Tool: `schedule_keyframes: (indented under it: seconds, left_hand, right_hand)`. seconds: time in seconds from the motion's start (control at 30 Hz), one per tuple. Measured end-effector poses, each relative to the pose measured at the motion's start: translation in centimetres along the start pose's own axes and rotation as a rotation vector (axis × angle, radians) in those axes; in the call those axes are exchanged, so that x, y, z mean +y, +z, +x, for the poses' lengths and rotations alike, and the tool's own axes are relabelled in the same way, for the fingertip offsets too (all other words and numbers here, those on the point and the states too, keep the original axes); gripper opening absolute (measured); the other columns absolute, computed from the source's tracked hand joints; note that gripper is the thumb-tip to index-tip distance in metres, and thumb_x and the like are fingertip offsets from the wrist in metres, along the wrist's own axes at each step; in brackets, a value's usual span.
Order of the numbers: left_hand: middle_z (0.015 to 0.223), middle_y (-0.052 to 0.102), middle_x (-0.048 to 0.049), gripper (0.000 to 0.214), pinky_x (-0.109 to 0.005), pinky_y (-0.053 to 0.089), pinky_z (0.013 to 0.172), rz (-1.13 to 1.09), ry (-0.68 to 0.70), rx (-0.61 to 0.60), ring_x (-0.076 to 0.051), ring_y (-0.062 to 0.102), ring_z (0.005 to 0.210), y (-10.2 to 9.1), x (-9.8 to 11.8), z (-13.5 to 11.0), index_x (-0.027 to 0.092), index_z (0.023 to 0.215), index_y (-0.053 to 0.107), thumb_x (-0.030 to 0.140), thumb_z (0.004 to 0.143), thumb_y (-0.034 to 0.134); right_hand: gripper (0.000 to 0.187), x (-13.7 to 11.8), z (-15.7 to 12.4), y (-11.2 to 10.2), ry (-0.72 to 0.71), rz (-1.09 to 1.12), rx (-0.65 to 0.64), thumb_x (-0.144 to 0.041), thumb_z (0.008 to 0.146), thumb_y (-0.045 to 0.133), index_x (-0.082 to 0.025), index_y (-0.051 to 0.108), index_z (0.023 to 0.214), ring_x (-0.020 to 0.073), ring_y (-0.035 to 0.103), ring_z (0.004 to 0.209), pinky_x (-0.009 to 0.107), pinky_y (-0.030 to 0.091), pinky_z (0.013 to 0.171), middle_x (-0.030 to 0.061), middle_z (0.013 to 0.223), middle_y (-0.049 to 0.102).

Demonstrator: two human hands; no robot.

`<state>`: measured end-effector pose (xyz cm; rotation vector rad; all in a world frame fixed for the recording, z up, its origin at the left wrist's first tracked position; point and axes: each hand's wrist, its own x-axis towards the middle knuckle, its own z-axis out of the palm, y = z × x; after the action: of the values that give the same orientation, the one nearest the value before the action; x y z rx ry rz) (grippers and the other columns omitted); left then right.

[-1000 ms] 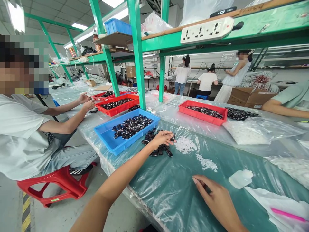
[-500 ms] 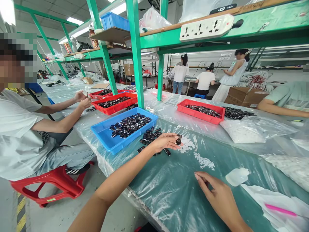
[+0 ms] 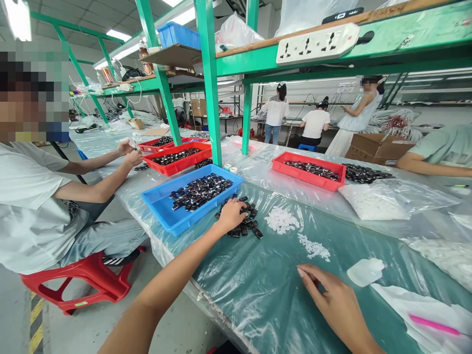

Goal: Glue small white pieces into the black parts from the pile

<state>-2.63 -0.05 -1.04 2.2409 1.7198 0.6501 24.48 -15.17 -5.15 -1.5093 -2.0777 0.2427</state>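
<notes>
My left hand (image 3: 233,216) reaches over a loose pile of small black glossy pieces (image 3: 252,227) beside the blue tray. Its thumb and forefinger are apart at the pile, and I see no piece held between them; the other fingertips are partly hidden. Resting low on the green table mat, my right hand (image 3: 334,305) has thumb and forefinger tips together. Anything in that pinch is too small to make out. Ahead of the right hand are a small heap of tiny white bits (image 3: 313,247) and a larger heap of white pieces (image 3: 281,220).
A blue tray (image 3: 157,209) holds many black pieces. Red trays stand behind it and at the right (image 3: 306,176). A green post (image 3: 208,98) rises from the table. A pink stick (image 3: 434,324) lies on white sheets. A co-worker (image 3: 33,196) sits at the left.
My left hand has moved left and back from the white heap to the black pile; the black piece it held no longer shows in its fingers. My right hand stays in place.
</notes>
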Motion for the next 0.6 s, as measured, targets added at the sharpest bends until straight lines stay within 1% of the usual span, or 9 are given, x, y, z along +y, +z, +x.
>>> schedule_keyframes:
  seconds: [0.17,0.23,0.4,0.5,0.6]
  left_hand:
    - [0.101,0.061,-0.0057,0.024,-0.026,0.04,0.085,0.089,0.146,-0.162,-0.022,0.052,0.1,0.1,0.8,-0.1,0.022,0.097,0.067,0.017,0.077,0.055]
    - [0.098,0.061,-0.0061,0.024,-0.026,0.04,0.084,0.117,0.172,-0.197,-0.022,0.052,0.099,0.4,1.1,-0.1,0.021,0.096,0.068,0.017,0.076,0.055]
    - [0.094,0.059,-0.0097,0.022,-0.032,0.04,0.083,0.167,0.163,-0.194,-0.026,0.051,0.097,1.7,2.1,0.0,0.017,0.088,0.069,0.032,0.075,0.059]
    - [0.095,0.057,-0.0113,0.017,-0.033,0.04,0.081,0.164,0.133,-0.183,-0.027,0.05,0.098,2.0,2.9,0.2,0.014,0.08,0.068,0.029,0.074,0.061]
    - [0.089,0.058,-0.0097,0.007,-0.031,0.042,0.075,0.115,0.101,-0.191,-0.026,0.053,0.092,1.9,3.5,0.5,0.014,0.072,0.063,0.02,0.068,0.063]
  right_hand:
    - [0.022,0.6,-0.1,0.5,0.028,0.038,0.005,-0.041,0.087,0.043,-0.032,0.06,0.097,0.0133,0.062,0.076,0.021,0.046,0.06,-0.0042,0.091,0.066]
    - [0.022,0.7,-0.1,0.6,0.038,0.044,0.0,-0.041,0.087,0.043,-0.033,0.059,0.098,0.013,0.061,0.077,0.021,0.046,0.061,-0.0051,0.092,0.066]
    - [0.021,0.8,-0.1,0.5,0.041,0.043,-0.02,-0.042,0.087,0.042,-0.033,0.059,0.097,0.0134,0.061,0.077,0.023,0.045,0.063,-0.0062,0.092,0.065]
    - [0.021,0.8,-0.1,0.5,0.039,0.042,-0.024,-0.042,0.087,0.042,-0.033,0.058,0.097,0.0133,0.06,0.075,0.023,0.045,0.061,-0.0061,0.09,0.065]
    - [0.021,0.8,0.0,0.5,0.035,0.036,-0.016,-0.041,0.088,0.042,-0.033,0.058,0.097,0.0137,0.06,0.075,0.024,0.044,0.062,-0.0053,0.09,0.065]
